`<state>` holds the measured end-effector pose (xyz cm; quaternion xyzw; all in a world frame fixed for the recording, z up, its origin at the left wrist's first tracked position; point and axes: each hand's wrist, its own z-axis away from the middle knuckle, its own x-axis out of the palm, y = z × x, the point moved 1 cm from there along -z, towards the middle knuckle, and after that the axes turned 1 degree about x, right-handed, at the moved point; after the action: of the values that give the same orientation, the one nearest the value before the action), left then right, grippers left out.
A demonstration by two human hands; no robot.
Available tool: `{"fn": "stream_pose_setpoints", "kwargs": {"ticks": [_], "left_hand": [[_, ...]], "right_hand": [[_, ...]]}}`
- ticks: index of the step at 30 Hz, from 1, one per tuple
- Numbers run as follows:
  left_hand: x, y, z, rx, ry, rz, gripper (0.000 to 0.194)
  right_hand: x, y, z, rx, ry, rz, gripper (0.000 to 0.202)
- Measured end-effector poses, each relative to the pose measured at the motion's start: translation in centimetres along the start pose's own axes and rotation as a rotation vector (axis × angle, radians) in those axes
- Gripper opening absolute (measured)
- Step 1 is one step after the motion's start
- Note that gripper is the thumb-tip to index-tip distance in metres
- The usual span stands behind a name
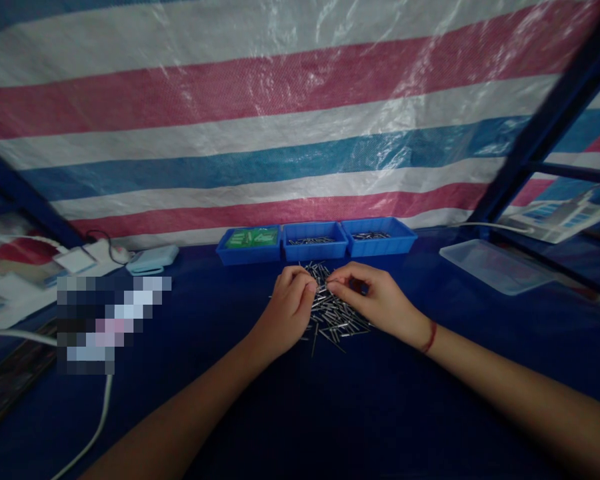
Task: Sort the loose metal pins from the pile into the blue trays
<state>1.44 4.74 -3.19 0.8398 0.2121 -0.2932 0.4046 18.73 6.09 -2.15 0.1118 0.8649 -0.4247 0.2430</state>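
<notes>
A loose pile of thin, silvery metal pins (pixel 337 313), some with a thicker section like blind rivets, lies on the dark blue table. My left hand (pixel 294 303) is at the pile's left side, its fingers curled and thumb pressed against the forefinger. Across from it, my right hand (pixel 373 293) pinches thumb and forefinger together over the pile's upper part. The two sets of fingertips are a short gap apart. Whatever sits in either pinch is too small and dim to make out.
Behind the pile stand three blue bins: the left bin (pixel 250 254) holds green-looking packets, the middle bin (pixel 315 251) and right bin (pixel 383 247) hold metal pins. A clear plastic lid (pixel 497 267) lies right. Leftward are a light blue case (pixel 153 259) and a white cable (pixel 103 413).
</notes>
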Motion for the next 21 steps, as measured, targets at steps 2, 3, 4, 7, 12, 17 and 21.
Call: {"fn": "stream_pose_setpoints", "kwargs": {"ticks": [2, 3, 4, 7, 12, 17, 21], "left_hand": [[-0.01, 0.16, 0.04, -0.002, -0.006, 0.027, 0.017], [-0.01, 0.19, 0.05, 0.0, -0.009, 0.035, 0.017], [-0.01, 0.21, 0.05, 0.004, -0.011, 0.042, 0.016], [0.03, 0.24, 0.05, 0.022, -0.017, 0.057, 0.014], [0.11, 0.29, 0.11, 0.026, -0.025, 0.069, 0.015], [0.1, 0.39, 0.12, 0.02, -0.026, 0.062, 0.011], [0.11, 0.48, 0.08, 0.031, -0.033, 0.06, 0.011]], "right_hand": [[-0.03, 0.0, 0.0, 0.004, 0.0, -0.005, 0.013], [-0.05, -0.02, 0.0, 0.005, -0.002, -0.006, 0.014], [-0.06, -0.06, 0.01, 0.006, -0.004, -0.007, 0.014], [-0.03, -0.27, 0.01, 0.014, -0.005, -0.012, 0.015], [0.1, -0.53, 0.0, 0.029, -0.012, -0.056, 0.016], [0.06, -0.58, 0.15, 0.028, -0.01, -0.082, 0.015], [0.0, -0.76, 0.21, 0.003, -0.011, -0.069, 0.013]]}}
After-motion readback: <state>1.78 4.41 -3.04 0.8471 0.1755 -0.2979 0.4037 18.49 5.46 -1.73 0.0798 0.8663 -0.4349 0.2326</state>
